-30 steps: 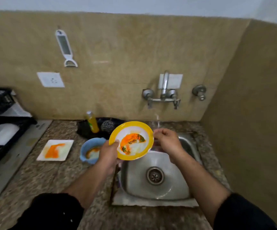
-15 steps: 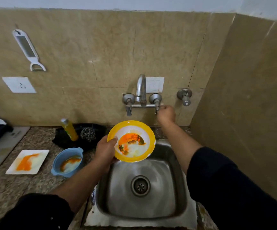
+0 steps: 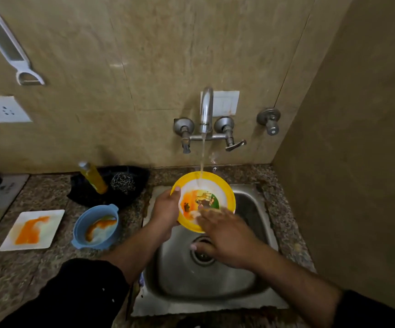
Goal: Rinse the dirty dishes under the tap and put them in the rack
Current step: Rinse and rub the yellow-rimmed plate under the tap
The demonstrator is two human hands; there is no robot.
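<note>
the tap [image 3: 206, 107] is running now. half a second ago the right grip was up at the right-hand valve and no water fell; now a thin stream lands on the upper part of the yellow-rimmed plate [image 3: 228, 192], which is held tilted over the sink [image 3: 253, 209]. the right grip [image 3: 225, 235] has come down to the plate. its fingers are spread and fairly straight, tips on the plate's lower face, holding nothing; it is blurred, so likely rubbing. the left grip [image 3: 165, 209] clasps the plate's left rim, thumb over the edge. so rinsing of the first dish has begun, with orange and green residue still on it. the rack is out of view.

counted: three dirty dishes. they are this plate, one blue bowl [image 3: 83, 223] and one white square plate [image 3: 49, 223]; the last two wait on the bench [image 3: 49, 268] left of the sink, both smeared orange. there is one spout, with two valves below it and a third apart at the right. there is also one yellow bottle [image 3: 93, 177] and one steel scrubber [image 3: 123, 183].
</note>
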